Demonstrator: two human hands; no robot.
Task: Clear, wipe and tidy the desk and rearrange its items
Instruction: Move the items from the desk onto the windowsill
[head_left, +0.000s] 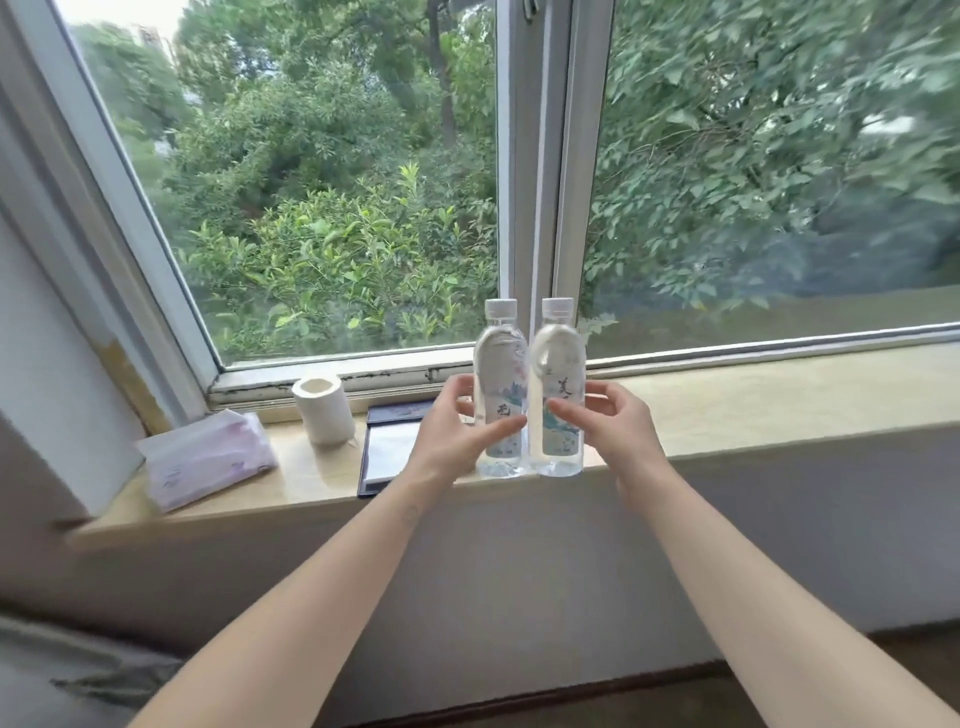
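A single head-worn wide-angle view looks forward and slightly down at a windowsill (727, 410) crossing the middle of the frame, close enough that both forearms reach in from the bottom edge, with the window (337, 182) filling the upper half.

Two clear, glossy plastic bottles (530, 395) with white ribbed plastic caps and smooth printed labels. The windowsill (753, 410) under them looks like pale, polished stone with a soft sheen. The toilet roll (323, 410) is matt white paper, the tissue pack (208, 460) shiny crinkled plastic film. The dark folder (387, 452) has a smooth, slightly glossy cover.
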